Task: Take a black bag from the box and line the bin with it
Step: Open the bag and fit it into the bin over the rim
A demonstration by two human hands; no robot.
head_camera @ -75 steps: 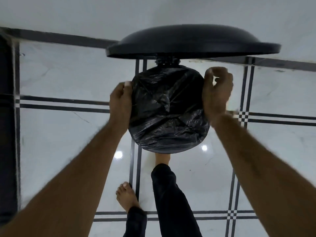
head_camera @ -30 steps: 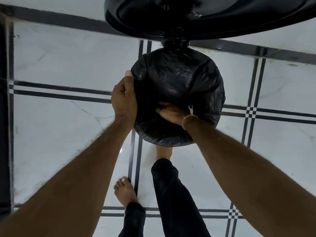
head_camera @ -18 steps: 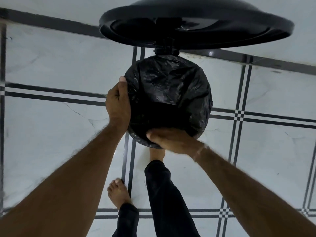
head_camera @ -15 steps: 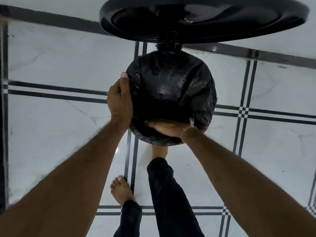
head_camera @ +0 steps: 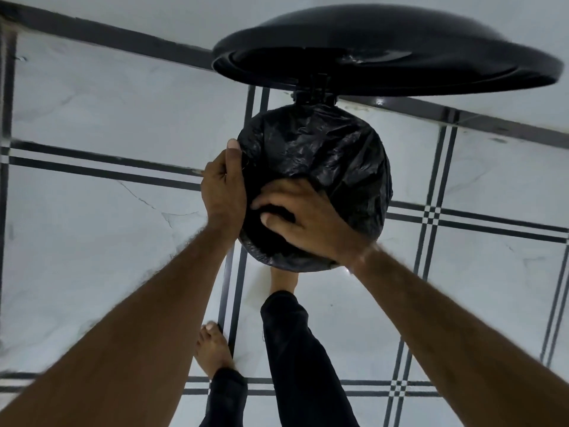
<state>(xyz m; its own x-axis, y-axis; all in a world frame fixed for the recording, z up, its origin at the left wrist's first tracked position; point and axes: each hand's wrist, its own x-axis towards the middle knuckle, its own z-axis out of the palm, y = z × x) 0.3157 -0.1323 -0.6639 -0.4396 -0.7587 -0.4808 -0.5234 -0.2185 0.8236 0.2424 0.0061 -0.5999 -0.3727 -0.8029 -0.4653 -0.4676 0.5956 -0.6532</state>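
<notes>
Head view: left hand (head_camera: 223,192) grips bag (head_camera: 323,155) (crumpled).

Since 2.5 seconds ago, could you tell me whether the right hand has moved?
Yes. The right hand left the right rim of the bin and now touches the black bag at its near-left side, beside the left hand.

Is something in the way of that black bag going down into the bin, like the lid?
Nothing visible. The lid is tipped up behind the opening, clear of it. The black bag already drapes over the mouth, and the left hand and right hand both hold the plastic directly, with nothing between.
</notes>
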